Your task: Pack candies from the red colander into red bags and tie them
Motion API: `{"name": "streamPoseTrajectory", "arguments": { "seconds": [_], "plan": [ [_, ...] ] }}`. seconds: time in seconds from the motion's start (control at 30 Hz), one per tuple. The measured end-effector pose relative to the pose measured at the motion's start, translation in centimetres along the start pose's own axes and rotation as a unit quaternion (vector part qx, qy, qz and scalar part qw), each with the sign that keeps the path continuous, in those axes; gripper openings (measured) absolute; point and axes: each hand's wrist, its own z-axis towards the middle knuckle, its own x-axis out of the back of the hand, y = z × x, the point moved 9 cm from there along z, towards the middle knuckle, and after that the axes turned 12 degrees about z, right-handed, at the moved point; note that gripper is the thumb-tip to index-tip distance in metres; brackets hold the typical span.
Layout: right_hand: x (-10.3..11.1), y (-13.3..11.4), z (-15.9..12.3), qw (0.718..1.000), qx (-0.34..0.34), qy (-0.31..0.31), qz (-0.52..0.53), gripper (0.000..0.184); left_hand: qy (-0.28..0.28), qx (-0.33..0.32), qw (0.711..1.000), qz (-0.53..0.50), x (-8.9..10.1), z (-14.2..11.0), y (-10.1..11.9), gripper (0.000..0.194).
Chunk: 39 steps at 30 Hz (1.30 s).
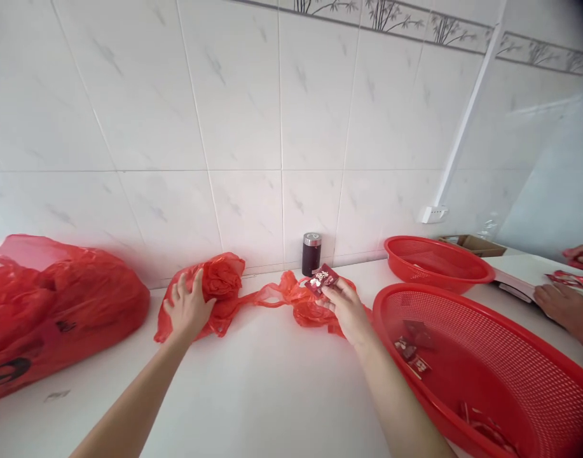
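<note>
My left hand rests with fingers spread on a crumpled red plastic bag lying on the white counter by the tiled wall. My right hand pinches a small dark red packet above the right part of the same bag. Just right of that hand sits a large red mesh basket holding several similar small red packets.
A bulging red plastic bag lies at the far left. A dark jar with a metal lid stands against the wall. A second red basket sits behind the first. Another person's hands handle red packets at the right edge, near a cardboard box.
</note>
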Motion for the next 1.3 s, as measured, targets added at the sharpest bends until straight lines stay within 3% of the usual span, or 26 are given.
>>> {"name": "streamPoseTrajectory", "arguments": {
  "seconds": [0.07,0.13,0.2,0.3,0.37,0.5,0.6,0.67,0.77,0.87,0.93,1.0,1.03,1.13,1.17,1.23,1.3],
  "plan": [
    [-0.8,-0.6,-0.7,0.998,-0.013,-0.011,0.053,0.035,0.020,-0.083,0.995,-0.057,1.6,-2.4,3.9,0.070],
    [-2.1,-0.9,-1.6,0.993,-0.037,-0.031,0.110,0.027,-0.009,-0.167,0.981,-0.102,1.8,-5.4,8.0,0.072],
    [-3.5,-1.2,-2.8,0.982,-0.064,-0.060,0.167,0.018,-0.037,-0.199,0.968,-0.146,1.6,-7.9,10.9,0.072],
    [-5.0,-2.5,-4.9,0.966,-0.089,-0.109,0.217,0.009,-0.026,-0.177,0.964,-0.197,1.7,-9.6,12.5,0.062],
    [-4.5,-3.9,-6.2,0.965,-0.091,-0.120,0.214,0.007,-0.048,-0.153,0.956,-0.244,1.3,-9.8,12.4,0.050],
    [0.9,-6.8,-8.4,0.991,-0.076,-0.044,0.105,0.014,-0.160,-0.122,0.929,-0.309,-0.6,-10.1,11.0,0.020],
    [6.0,-7.8,-10.2,0.994,-0.103,0.021,-0.022,0.029,-0.195,-0.084,0.917,-0.339,-1.3,-11.8,9.9,0.024],
    [8.8,-8.2,-11.2,0.988,-0.110,0.050,-0.097,0.033,-0.208,-0.058,0.909,-0.358,-1.4,-14.5,10.3,0.033],
    [12.3,-9.4,-11.9,0.977,-0.071,0.095,-0.176,0.031,-0.267,-0.065,0.886,-0.374,-1.8,-20.4,13.5,0.049],
    [15.8,-11.5,-12.3,0.937,-0.002,0.180,-0.300,0.028,-0.313,-0.078,0.875,-0.360,-2.2,-25.2,16.6,0.064],
    [16.4,-13.1,-12.8,0.865,0.038,0.218,-0.450,0.028,-0.312,-0.068,0.872,-0.370,-2.3,-26.3,17.4,0.054],
    [14.4,-14.3,-13.3,0.801,0.088,0.208,-0.555,0.030,-0.310,-0.055,0.861,-0.399,-2.0,-26.1,17.4,0.040],
    [12.6,-14.6,-13.6,0.793,0.119,0.194,-0.565,0.030,-0.308,-0.049,0.855,-0.414,-1.7,-25.7,17.3,0.037],
    [5.3,-13.3,-14.4,0.846,0.174,0.085,-0.496,0.017,-0.289,-0.025,0.830,-0.476,0.4,-24.4,16.4,0.036],
    [2.1,-11.6,-14.4,0.861,0.157,-0.007,-0.484,0.015,-0.283,-0.016,0.808,-0.516,1.4,-24.1,16.2,0.034],
    [-2.8,-7.4,-14.5,0.849,0.091,-0.164,-0.493,0.017,-0.286,0.003,0.740,-0.609,3.3,-23.8,15.9,0.030],
    [-4.5,-3.7,-14.3,0.814,0.032,-0.232,-0.531,0.020,-0.308,0.038,0.661,-0.683,4.4,-23.9,15.4,0.027]
  ]
}}
